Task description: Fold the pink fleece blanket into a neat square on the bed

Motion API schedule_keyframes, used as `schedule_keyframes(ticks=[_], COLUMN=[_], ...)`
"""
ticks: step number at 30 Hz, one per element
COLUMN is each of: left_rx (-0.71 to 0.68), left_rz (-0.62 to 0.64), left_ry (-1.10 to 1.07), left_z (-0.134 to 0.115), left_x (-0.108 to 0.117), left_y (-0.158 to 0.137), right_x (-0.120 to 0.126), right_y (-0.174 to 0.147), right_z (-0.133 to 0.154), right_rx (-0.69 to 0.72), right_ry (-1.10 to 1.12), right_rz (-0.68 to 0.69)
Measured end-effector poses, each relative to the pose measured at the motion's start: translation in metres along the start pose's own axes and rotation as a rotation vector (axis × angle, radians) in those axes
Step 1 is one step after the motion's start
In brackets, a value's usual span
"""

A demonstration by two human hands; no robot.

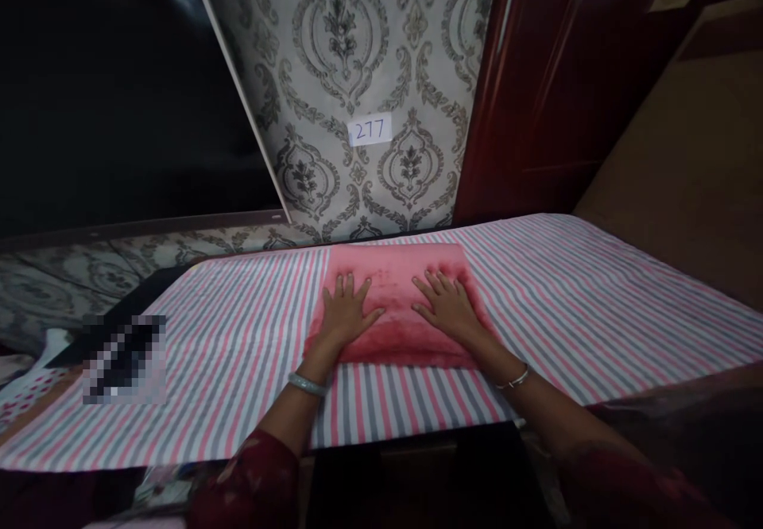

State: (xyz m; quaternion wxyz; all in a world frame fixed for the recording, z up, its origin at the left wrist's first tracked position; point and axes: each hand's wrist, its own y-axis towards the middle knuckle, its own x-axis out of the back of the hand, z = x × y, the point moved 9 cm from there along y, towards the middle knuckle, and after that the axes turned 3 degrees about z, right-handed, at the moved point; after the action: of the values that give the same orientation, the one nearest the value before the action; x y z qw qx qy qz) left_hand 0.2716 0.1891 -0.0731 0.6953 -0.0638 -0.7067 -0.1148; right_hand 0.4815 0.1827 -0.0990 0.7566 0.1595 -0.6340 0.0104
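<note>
A pink plush cloth (396,326), in a neat rectangle that looks folded, lies in the middle of the striped sheet (250,330). On its left part my left hand (346,312) rests flat with the fingers spread. My right hand (448,304) lies palm down on the right part, its fingers apart as well. Neither hand grips anything. Darker marks show in the pile around the fingertips and along the front edge. The underside of the cloth is hidden.
A large black screen (119,100) hangs at the upper left. Patterned wallpaper bears a paper label (369,129) reading 277. A dark red door (536,76) stands behind on the right. A blurred-out patch (124,360) covers something on the sheet's left side.
</note>
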Motion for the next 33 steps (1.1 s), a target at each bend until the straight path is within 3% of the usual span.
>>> schedule_keyframes(ticks=[25, 29, 33], left_rx=[-0.024, 0.009, 0.028], left_rz=[-0.057, 0.092, 0.208], left_ry=[-0.027, -0.063, -0.096], left_z=[-0.002, 0.003, -0.001], left_x=[0.005, 0.008, 0.034], left_y=[-0.006, -0.001, 0.021], right_x=[0.004, 0.012, 0.047], right_y=[0.000, 0.006, 0.036], right_z=[0.000, -0.001, -0.004], right_rx=[-0.026, -0.011, -0.056], right_ry=[-0.067, -0.034, -0.005], right_rz=[-0.003, 0.095, 0.086])
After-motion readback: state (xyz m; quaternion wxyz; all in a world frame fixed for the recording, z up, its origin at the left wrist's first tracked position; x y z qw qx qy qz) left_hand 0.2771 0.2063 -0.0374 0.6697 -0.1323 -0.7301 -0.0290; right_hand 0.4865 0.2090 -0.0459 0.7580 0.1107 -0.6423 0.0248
